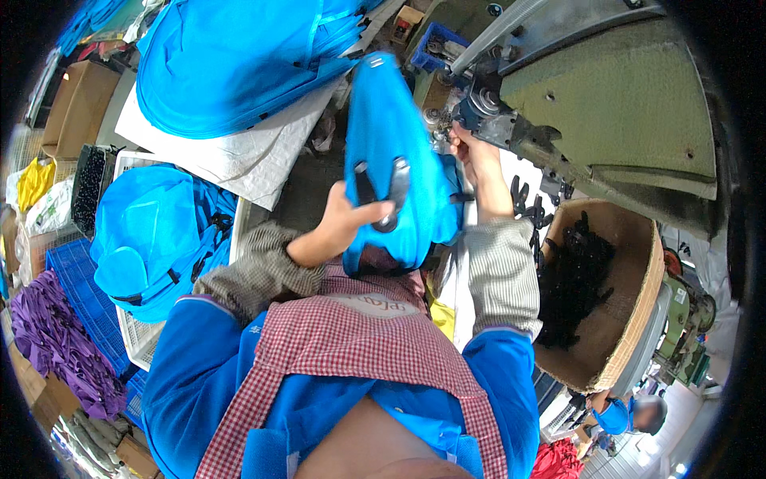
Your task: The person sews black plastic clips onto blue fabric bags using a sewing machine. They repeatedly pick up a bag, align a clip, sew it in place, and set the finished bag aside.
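A bright blue fabric bag (407,144) with two black strap ends on it hangs upright in front of me, against the sewing-type machine. My left hand (341,223) is closed on its near left side, with the thumb pressed over one black strap end (388,195). At the right of the bag, my right hand (479,160) is raised to the metal head of the machine (483,104). Its fingers are curled and pinched together beside the machine's lower parts. Whatever they may hold is too small to tell.
A stack of blue fabric pieces (231,64) lies on a white-topped table at far left. Blue bags (152,231) fill a white crate at left. On the right stands a cardboard box (630,319) of black parts. Another person (614,415) is farther off.
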{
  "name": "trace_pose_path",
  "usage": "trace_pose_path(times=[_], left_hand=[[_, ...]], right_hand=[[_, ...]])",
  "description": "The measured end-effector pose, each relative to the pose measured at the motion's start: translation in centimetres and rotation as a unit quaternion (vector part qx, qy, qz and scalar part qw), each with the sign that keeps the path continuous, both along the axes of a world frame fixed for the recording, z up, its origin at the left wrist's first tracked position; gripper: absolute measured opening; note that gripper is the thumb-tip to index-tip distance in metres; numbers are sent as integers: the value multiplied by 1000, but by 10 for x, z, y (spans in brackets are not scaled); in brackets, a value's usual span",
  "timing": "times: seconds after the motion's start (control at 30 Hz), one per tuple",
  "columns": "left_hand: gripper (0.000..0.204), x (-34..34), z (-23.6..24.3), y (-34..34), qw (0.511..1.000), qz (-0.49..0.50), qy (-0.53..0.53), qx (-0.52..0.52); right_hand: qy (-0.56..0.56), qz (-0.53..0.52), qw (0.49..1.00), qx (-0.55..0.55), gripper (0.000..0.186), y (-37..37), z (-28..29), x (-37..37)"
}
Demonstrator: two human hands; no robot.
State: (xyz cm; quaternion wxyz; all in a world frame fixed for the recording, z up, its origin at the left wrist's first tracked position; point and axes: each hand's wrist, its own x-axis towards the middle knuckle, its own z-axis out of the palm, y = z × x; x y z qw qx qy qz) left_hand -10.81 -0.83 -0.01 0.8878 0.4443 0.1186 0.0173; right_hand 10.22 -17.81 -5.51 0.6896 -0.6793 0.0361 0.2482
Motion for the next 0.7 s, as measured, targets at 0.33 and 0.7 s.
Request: trace_pose_path(times=[0.33,0.7], left_hand=[[52,-72,-61,15,980,154,107,-64],[53,-298,-185,28,846,288,410,-183]], right_hand=[[-9,72,991,111,19,17,66,-42],[354,40,888,291,63,-129,-164,-145]])
